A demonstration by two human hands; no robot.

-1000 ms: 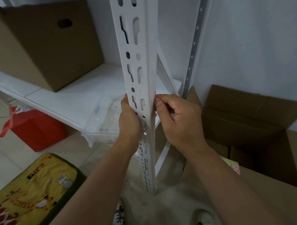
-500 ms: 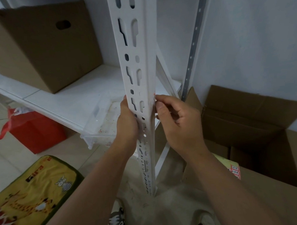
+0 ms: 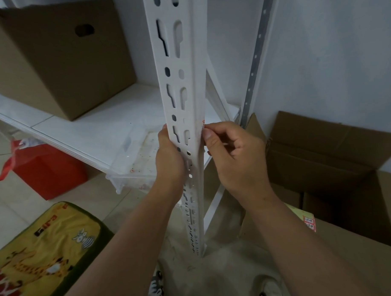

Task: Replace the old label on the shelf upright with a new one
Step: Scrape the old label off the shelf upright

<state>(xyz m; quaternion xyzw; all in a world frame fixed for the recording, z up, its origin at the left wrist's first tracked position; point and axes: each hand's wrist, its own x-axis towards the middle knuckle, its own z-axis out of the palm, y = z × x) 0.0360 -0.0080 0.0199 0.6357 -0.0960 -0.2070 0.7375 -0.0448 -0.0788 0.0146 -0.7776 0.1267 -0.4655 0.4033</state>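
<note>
White shelf upright (image 3: pixel 189 99), punched with dark slots and round holes. Sliver of white label (image 3: pixel 203 123) with red print at its right edge. White shelf board (image 3: pixel 96 127), speckled with reddish flecks near a clear plastic tray (image 3: pixel 133 163). Plain brown cardboard box (image 3: pixel 60 57) on the shelf; another brown box (image 3: pixel 337 165) at right. Red bag (image 3: pixel 44 168) on pale tiled floor (image 3: pixel 6 212). Yellow cushion (image 3: pixel 49 248) edged in olive green, patterned with an orange spotted giraffe and a striped zebra. Pale grey wall (image 3: pixel 333 54).
</note>
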